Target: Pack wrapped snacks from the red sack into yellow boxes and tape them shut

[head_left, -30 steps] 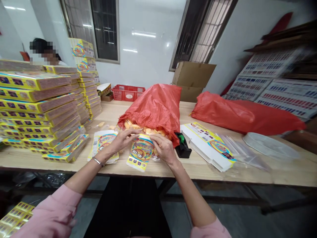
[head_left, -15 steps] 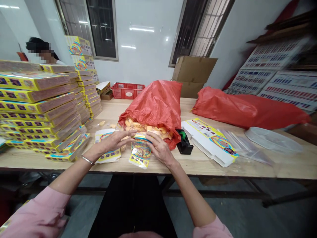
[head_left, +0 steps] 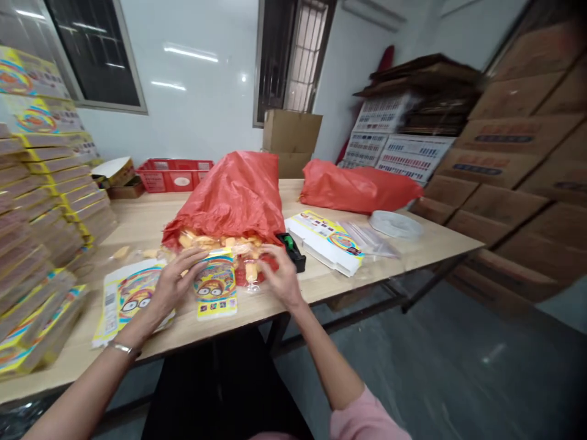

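A small yellow printed carton point(head_left: 215, 287) with cartoon eyes is at the table's front, in front of the red sack point(head_left: 233, 195). My left hand point(head_left: 177, 281) grips its upper left edge, the fingers reaching toward the top. To the carton's right, my right hand point(head_left: 280, 275) is open, thumb and fingers apart. Close to those fingertips is a yellow piece in clear wrapping point(head_left: 251, 272); any contact is unclear. More wrapped yellow pieces point(head_left: 197, 240) spill from the sack's mouth. Partly under my left forearm lies a flat printed carton point(head_left: 131, 293).
Stacked yellow boxes point(head_left: 50, 195) line the left side. A black tape dispenser point(head_left: 293, 253) stands right of the sack, beside flat white-and-yellow cartons point(head_left: 325, 241). Behind are a red basket point(head_left: 177, 177) and another red sack point(head_left: 358, 186). Brown cartons point(head_left: 499, 183) are piled at the right.
My view has swung right. My right hand has left the small carton and moved beside the wrapped piece; my left hand stays at the carton, which now shows more of its front.
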### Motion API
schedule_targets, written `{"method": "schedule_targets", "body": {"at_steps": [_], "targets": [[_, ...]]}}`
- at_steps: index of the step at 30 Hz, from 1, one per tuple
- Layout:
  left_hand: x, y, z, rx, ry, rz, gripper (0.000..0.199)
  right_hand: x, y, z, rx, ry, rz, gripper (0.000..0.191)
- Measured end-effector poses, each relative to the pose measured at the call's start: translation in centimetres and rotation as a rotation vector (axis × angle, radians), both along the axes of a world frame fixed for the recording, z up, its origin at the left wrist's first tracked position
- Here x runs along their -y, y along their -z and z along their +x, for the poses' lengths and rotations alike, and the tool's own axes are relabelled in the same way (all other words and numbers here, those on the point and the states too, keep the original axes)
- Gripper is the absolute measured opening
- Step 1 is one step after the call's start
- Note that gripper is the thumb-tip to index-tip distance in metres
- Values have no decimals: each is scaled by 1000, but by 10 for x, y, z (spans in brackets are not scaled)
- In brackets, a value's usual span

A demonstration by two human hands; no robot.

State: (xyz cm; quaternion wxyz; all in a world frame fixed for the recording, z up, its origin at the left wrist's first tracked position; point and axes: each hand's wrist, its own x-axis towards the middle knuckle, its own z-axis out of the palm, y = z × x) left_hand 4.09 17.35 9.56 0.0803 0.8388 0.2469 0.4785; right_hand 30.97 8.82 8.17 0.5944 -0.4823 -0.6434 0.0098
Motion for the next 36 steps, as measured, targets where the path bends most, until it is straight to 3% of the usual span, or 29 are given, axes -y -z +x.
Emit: {"method": "schedule_targets", "body": {"at_steps": [2,4,7,11,15,20,26,30,32,36], "targets": [[-3,3,1,20,-75,41,30,0,7,45,-208,340,-90,26],[-4,4,2,7,-104,61,32,-4,14,86,-256,495,-292,26],[-7,1,5,-15,-114,62,34,-13,22,122,-291,390,-499,23],[-7,-2,4,-17,-126,63,33,-23,28,126,-379,206,-580,32],[-3,-4,3,-35,-135,78,31,-26,30,124,-536,126,-584,36],[-1,-4,4,-45,-150,69,31,-19,38,125,-646,125,-488,39],[-6,-3,6,-12,-153,77,28,1,63,116,-558,300,-450,30],[-1,1,8,32,-161,55,28,20,59,86,-492,356,-415,30],[2,3,8,30,-155,43,28,26,48,54,-480,276,-387,28],[6,5,6,26,-160,34,26,25,17,-29,-615,-218,-481,38]]}}
